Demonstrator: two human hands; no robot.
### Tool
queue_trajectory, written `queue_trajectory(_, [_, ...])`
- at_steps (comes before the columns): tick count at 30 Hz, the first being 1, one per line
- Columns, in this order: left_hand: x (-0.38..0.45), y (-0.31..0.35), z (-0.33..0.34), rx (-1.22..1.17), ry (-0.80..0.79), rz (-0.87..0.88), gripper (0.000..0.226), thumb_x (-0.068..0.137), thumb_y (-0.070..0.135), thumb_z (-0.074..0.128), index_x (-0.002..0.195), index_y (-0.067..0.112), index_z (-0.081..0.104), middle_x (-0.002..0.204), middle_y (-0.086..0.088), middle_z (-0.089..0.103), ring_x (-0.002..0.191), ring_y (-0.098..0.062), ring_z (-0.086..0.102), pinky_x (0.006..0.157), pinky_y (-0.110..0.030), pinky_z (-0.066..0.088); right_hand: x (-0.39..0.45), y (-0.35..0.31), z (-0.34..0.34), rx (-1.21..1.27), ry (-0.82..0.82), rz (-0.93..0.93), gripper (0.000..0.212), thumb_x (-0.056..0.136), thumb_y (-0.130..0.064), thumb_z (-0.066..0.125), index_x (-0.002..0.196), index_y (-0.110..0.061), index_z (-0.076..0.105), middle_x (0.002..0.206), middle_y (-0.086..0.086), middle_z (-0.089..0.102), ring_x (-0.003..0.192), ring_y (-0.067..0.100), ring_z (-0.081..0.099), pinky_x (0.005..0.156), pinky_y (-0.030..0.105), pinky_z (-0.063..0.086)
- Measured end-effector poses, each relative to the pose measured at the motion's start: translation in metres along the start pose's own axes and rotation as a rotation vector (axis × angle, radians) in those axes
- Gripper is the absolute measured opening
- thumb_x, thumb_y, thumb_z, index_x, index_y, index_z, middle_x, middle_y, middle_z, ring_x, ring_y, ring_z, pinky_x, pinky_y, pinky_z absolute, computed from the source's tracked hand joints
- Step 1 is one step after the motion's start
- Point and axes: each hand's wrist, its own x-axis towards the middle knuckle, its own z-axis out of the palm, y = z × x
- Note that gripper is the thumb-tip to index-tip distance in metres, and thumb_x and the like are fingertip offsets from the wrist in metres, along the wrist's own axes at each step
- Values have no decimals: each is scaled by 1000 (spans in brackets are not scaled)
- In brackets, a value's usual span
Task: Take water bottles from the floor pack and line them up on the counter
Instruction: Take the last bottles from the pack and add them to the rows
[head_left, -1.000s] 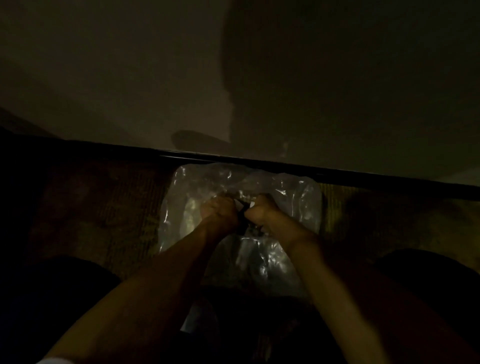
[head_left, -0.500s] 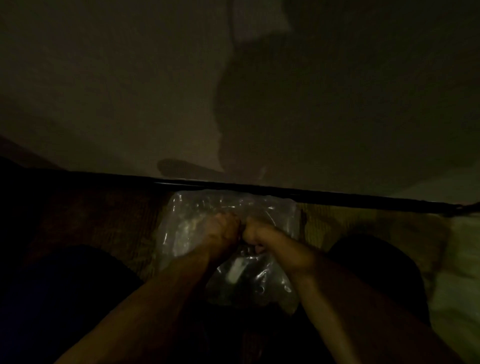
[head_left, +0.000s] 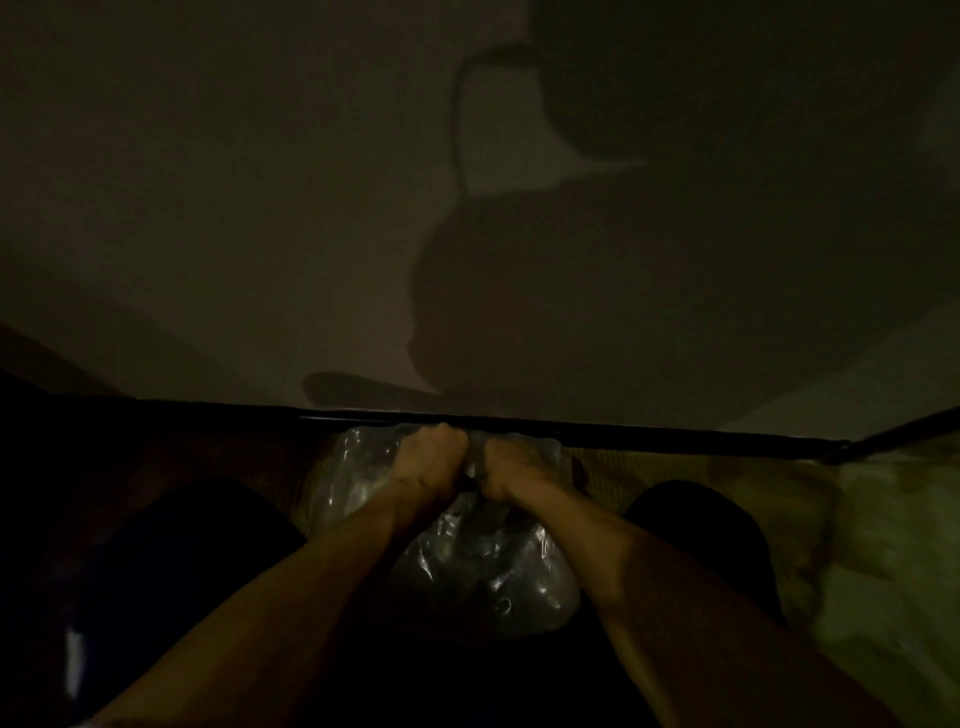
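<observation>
Both fists are clenched on the clear wrap, left hand (head_left: 431, 462) and right hand (head_left: 511, 465) almost touching, probably tearing it, though the dim light hides the fingers. The pack (head_left: 483, 566) lies on the floor (head_left: 675, 467) between the knees. No bottle is out yet; the counter is not visible. The film looks thin, crinkled, shiny.

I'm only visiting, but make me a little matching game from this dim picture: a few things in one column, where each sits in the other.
Things:
1. left hand
2. right hand
3. plastic-wrapped pack
4. dark baseboard strip

Places:
a. along the foot of the wall
b. gripping the wrap on the left side of the pack's top
c. on the floor between the person's knees
d. gripping the wrap on the right side of the pack's top

Pairs: 1-b, 2-d, 3-c, 4-a
</observation>
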Motion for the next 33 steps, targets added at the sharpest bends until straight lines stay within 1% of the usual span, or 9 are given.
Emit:
queue_trajectory(4, [3, 2, -7, -36, -63, 48, 37, 90, 42, 64, 113, 13, 66, 112, -6, 67, 102, -23, 65, 84, -33, 51, -7, 6, -18, -11, 1, 8, 45, 86, -25, 67, 126, -14, 50, 131, 11, 53, 117, 31, 55, 93, 39, 46])
queue_trajectory(7, [1, 1, -15, -19, -68, 58, 40, 91, 46, 60, 115, 14, 64, 111, -5, 67, 100, -20, 65, 81, -31, 50, -13, 4, -30, 16, 26, -12, 39, 84, -22, 69, 119, -16, 53, 125, 11, 57, 110, 30, 58, 92, 41, 51])
queue_trajectory(12, [-2, -2, -38, 16, -9, 115, 41, 92, 49, 57, 116, 16, 61, 114, -4, 65, 102, -20, 63, 78, -29, 44, -21, 4, -50, -9, 47, -24, 48, 83, -25, 70, 126, -12, 53, 131, 13, 55, 118, 33, 54, 95, 40, 50])
queue_trajectory(15, [-4, -2, -58, 20, 1, 136, 39, 92, 47, 58, 114, 16, 64, 112, -4, 67, 100, -21, 65, 78, -31, 47, -26, 8, -63, -9, 43, -13, 50, 86, -27, 68, 130, -9, 51, 133, 14, 54, 120, 33, 54, 95, 38, 47])
queue_trajectory(18, [-9, -5, -84, 44, -11, 166, 38, 92, 47, 59, 114, 16, 63, 112, -5, 66, 100, -22, 65, 76, -31, 46, -36, 5, -82, 18, 53, -22, 46, 85, -28, 68, 126, -11, 53, 130, 13, 55, 118, 32, 54, 94, 38, 47])
queue_trajectory(22, [-24, -4, -123, 57, 42, 203, 40, 90, 47, 61, 115, 15, 63, 115, -7, 66, 104, -25, 65, 83, -33, 49, -60, 2, -115, 56, 80, -17, 34, 84, -27, 68, 114, -13, 58, 121, 12, 59, 109, 30, 59, 82, 34, 48])
queue_trajectory(25, [-42, -4, -161, 54, 58, 211, 42, 90, 48, 60, 116, 15, 62, 118, -7, 65, 107, -25, 64, 85, -33, 48, -89, -5, -143, 99, 103, -8, 36, 85, -25, 67, 116, -11, 57, 119, 13, 59, 109, 30, 58, 87, 37, 49])
queue_trajectory(29, [-73, -9, -209, 54, 59, 205, 45, 91, 50, 58, 118, 14, 60, 119, -7, 63, 106, -24, 63, 86, -35, 49, -132, -18, -174, 107, 120, -12, 32, 85, -22, 64, 114, -8, 58, 118, 15, 60, 107, 32, 60, 84, 35, 49])
queue_trajectory(33, [-111, -7, -269, 68, 74, 196, 50, 92, 52, 56, 123, 13, 57, 124, -8, 59, 109, -25, 60, 86, -35, 48, -186, -32, -219, 118, 126, 10, 36, 85, -24, 66, 116, -9, 58, 120, 14, 59, 108, 31, 60, 86, 35, 49])
